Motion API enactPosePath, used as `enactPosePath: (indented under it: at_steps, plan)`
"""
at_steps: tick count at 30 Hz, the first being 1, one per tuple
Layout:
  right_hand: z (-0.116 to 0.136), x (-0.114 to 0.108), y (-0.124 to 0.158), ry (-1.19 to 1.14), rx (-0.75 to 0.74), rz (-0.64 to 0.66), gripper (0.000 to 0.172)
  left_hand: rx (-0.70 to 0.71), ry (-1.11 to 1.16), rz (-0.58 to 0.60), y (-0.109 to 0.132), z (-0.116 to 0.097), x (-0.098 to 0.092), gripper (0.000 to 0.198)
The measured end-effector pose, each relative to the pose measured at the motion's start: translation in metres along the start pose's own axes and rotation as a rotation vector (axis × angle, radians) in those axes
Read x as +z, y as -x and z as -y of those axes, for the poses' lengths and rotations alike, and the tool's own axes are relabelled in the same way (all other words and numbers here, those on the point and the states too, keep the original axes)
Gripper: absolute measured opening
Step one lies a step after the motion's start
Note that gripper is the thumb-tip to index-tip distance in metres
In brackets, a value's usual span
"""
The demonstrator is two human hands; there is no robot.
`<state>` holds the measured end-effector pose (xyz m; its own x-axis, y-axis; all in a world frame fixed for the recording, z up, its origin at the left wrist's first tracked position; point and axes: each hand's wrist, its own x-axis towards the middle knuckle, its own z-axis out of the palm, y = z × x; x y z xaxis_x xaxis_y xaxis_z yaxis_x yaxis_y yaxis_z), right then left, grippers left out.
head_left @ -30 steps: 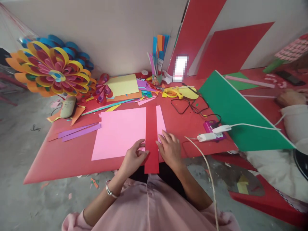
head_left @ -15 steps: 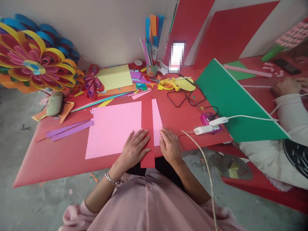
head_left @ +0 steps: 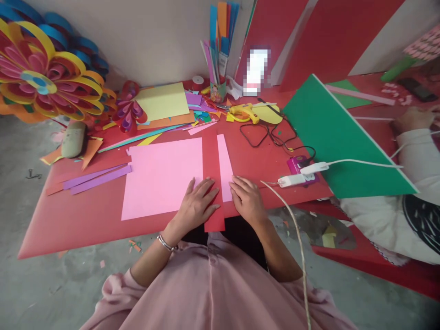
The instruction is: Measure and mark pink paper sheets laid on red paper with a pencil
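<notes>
My left hand (head_left: 196, 202) lies flat with its fingers spread, pressing on a long red paper strip (head_left: 215, 222) and the right edge of a large pink paper sheet (head_left: 161, 172). The red strip lies over the pink paper and juts past the table's front edge. To its right shows a narrow, tapering pink strip (head_left: 225, 167). My right hand (head_left: 250, 200) rests at that strip's right edge, fingers extended and slightly bent, with nothing visible in them. Whether the two pink parts join beneath the red strip is hidden.
Purple paper strips (head_left: 99, 178) lie left. Behind are a yellow glue gun (head_left: 245, 112), a cup of paper strips (head_left: 217, 91) and a large paper flower (head_left: 41, 82). A power strip (head_left: 297, 176) and green board (head_left: 343, 146) stand right, beside another person's sleeve (head_left: 417, 156).
The camera view has shifted slightly, so the table sits a little higher in the picture. Both hands remain at the red strip and pink paper, with only slight finger movement.
</notes>
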<state>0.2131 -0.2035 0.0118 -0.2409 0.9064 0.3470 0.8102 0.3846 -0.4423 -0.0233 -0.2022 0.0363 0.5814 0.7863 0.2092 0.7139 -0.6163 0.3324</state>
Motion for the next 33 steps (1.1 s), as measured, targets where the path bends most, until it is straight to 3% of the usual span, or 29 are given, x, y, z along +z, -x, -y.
enactPosePath:
  at_steps: [7, 13, 21, 33]
  plan:
    - [-0.005, 0.005, 0.003, -0.049, 0.027, 0.034, 0.039, -0.007, 0.089, 0.004, 0.001, 0.009, -0.006, 0.047]
    - [-0.009, 0.004, 0.002, -0.068, 0.018, 0.035, 0.040, 0.064, 0.072, 0.102, -0.002, 0.014, -0.007, 0.055]
    - [-0.006, 0.001, 0.002, -0.069, 0.027, 0.039, 0.040, 0.047, 0.061, 0.067, -0.009, 0.005, 0.002, 0.059]
    - [-0.019, 0.002, -0.030, 0.040, 0.018, 0.067, 0.039, 0.078, 0.021, 0.010, -0.007, 0.006, 0.004, 0.059]
